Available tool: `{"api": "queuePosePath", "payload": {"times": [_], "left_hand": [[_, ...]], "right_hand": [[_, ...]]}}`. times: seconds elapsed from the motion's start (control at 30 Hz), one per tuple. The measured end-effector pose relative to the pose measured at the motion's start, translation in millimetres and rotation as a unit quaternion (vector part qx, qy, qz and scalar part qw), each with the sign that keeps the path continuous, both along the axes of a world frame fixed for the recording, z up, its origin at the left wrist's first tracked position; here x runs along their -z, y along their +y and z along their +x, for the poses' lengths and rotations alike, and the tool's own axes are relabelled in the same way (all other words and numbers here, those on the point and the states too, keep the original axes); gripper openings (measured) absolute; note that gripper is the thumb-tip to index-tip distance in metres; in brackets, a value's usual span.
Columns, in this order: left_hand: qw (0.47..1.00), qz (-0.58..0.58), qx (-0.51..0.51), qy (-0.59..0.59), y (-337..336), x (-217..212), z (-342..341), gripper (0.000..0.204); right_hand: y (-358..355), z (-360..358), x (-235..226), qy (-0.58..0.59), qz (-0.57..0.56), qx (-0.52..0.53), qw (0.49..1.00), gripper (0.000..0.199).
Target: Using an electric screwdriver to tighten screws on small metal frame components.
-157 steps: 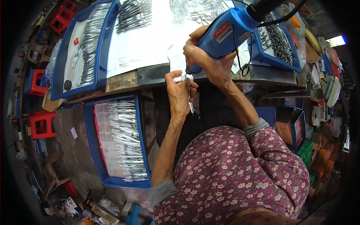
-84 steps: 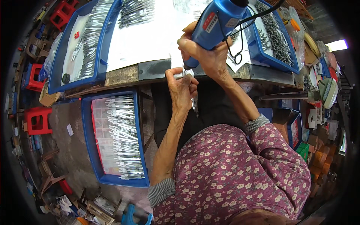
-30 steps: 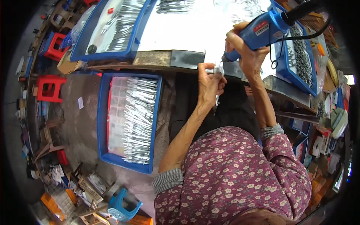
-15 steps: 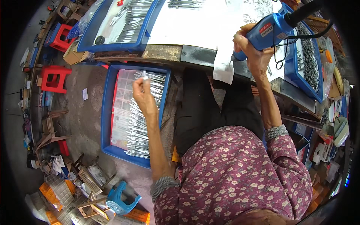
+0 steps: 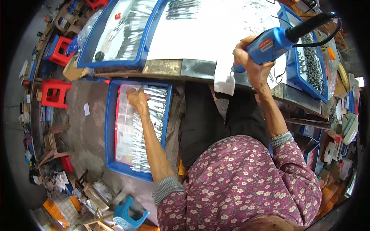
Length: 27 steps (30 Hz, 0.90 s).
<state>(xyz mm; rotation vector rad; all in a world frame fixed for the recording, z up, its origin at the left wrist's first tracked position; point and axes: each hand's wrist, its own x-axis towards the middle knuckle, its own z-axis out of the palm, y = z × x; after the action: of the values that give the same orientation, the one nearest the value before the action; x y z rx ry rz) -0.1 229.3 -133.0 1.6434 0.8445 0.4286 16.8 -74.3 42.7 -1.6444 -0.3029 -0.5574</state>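
Observation:
My right hand (image 5: 254,63) grips a blue electric screwdriver (image 5: 269,44) with a black cord, its nose pointing down and left above the table's front edge. Under that nose, a white cloth or sheet (image 5: 224,82) hangs over the edge. My left hand (image 5: 138,99) is at the far end of a blue tray (image 5: 108,127) beside my knees. Its fingers are curled down against the contents, and what they hold, if anything, is hidden. Rows of slim silvery metal pieces (image 5: 143,144) fill the tray's right side, next to pale, clear-looking plastic (image 5: 124,131).
On the white-topped table (image 5: 185,42) stand a blue tray (image 5: 143,61) of similar metal pieces at left and a blue tray (image 5: 325,96) of small dark parts at right. Red stools (image 5: 56,93), a blue stool (image 5: 124,219) and wooden chair pieces (image 5: 52,142) stand left.
My left hand has lowered from above the tray to its far-left part, and the shiny piece it held is out of sight. My right hand keeps its grip; the view has shifted slightly.

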Motion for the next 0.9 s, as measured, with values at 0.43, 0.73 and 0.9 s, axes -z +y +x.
{"api": "queuePosePath", "payload": {"times": [0.43,0.73,0.9], "left_hand": [[0.959,0.267,0.032,0.086,10.4,2.3,-15.1,0.022],[0.905,0.251,0.263,-0.222,-128.3,-143.6,33.1,0.009],[0.827,0.37,0.34,-0.252,-143.8,-128.4,137.2,0.014]], "right_hand": [[-9.9,-0.5,12.4,0.029,0.014,-0.036,0.999,0.014],[-24.1,4.6,10.7,0.059,0.032,-0.026,0.997,0.019],[-15.7,5.2,15.0,0.035,0.031,-0.025,0.999,0.021]]}}
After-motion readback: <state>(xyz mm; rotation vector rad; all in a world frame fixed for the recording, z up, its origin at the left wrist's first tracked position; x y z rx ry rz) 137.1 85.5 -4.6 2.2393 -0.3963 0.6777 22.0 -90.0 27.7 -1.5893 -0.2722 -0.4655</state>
